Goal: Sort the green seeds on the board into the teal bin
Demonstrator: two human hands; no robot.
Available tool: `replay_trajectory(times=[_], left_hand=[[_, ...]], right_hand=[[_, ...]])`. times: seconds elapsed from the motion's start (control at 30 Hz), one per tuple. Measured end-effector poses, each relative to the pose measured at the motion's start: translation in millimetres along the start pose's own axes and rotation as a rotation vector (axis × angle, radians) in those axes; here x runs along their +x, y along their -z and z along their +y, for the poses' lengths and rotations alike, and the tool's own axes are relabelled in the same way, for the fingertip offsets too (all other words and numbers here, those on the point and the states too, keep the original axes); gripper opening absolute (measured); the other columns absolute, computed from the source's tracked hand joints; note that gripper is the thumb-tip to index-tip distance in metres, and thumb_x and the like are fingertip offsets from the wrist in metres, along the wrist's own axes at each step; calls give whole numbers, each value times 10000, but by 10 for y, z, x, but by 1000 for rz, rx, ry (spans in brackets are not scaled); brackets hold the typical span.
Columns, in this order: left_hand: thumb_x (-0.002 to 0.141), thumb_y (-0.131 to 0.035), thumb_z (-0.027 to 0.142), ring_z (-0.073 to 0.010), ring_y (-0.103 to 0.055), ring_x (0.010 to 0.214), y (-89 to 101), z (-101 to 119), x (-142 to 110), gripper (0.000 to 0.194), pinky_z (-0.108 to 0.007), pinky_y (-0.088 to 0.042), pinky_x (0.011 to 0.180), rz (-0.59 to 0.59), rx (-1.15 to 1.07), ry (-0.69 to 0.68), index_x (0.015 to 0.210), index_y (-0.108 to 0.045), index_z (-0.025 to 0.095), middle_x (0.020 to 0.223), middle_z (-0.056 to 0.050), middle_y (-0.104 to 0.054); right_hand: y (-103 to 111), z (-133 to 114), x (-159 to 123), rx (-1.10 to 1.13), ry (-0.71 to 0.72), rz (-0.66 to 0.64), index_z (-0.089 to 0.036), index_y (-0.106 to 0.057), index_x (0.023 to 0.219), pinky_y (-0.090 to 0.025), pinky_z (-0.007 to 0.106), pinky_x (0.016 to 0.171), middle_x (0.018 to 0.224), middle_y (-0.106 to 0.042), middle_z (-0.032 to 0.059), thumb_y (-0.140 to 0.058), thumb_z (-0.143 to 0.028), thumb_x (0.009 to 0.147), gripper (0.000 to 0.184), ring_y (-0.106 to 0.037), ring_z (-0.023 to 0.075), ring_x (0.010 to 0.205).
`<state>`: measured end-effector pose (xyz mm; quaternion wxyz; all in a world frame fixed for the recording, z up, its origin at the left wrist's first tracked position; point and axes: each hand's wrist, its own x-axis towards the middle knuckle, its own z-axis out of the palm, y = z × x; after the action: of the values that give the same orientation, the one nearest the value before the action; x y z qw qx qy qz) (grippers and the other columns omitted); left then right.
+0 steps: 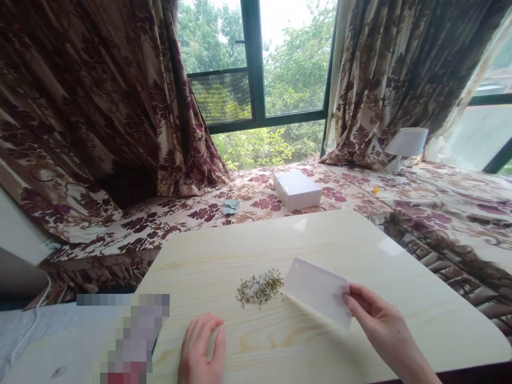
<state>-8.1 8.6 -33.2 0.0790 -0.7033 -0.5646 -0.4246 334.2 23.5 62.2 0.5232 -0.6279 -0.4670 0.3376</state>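
Observation:
A small heap of greenish beans mixed with white grains (261, 287) lies on the pale wood-grain table (208, 250). My right hand (380, 314) pinches the right end of a thin white rectangular sheet (316, 288), with the thumb on its near side. The sheet is held tilted, and its left end is close beside the heap; whether it touches the grains I cannot tell. To the left of the heap, my left hand (203, 346) rests on the tabletop, fingers loosely curved and thumb apart, holding nothing.
Beyond the table, a flowered window seat (256, 200) carries a white box (298, 189), a bluish cloth (231, 207), a small yellow object (375, 190) and a white lamp (407, 143). Patterned curtains (192, 138) flank the window. A blurred patch (138, 336) covers something at lower left.

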Motion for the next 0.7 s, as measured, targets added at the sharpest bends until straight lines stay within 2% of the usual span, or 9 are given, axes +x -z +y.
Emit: replay_trajectory(times=[0.3,0.57,0.7], left_hand=[[851,-511,287,-214,-617,903,24,105,31,132,-349,-492,825,-1,-24,66,864,-631,234,900,-33,-680],[855,-507,290,-224,-602,928,35,131,22,130,-380,-475,859,-34,-65,139,865,-621,229,916,-43,-670],[856,-508,287,-224,-595,941,48,145,30,126,-382,-472,861,-36,-72,151,870,-619,228,922,-44,-668]], right_hand=[[-28,-25,2,-41,33,-94,-210,-722,788,-597,298,651,779,-766,76,-652,-473,664,300,-717,247,730],[62,58,-13,-23,30,-82,-223,-735,813,-601,286,623,755,-766,54,-693,-443,649,277,-718,239,699],[63,34,-2,-1,1,-23,-225,-726,774,-603,289,627,721,-762,46,-716,-434,606,269,-719,246,703]])
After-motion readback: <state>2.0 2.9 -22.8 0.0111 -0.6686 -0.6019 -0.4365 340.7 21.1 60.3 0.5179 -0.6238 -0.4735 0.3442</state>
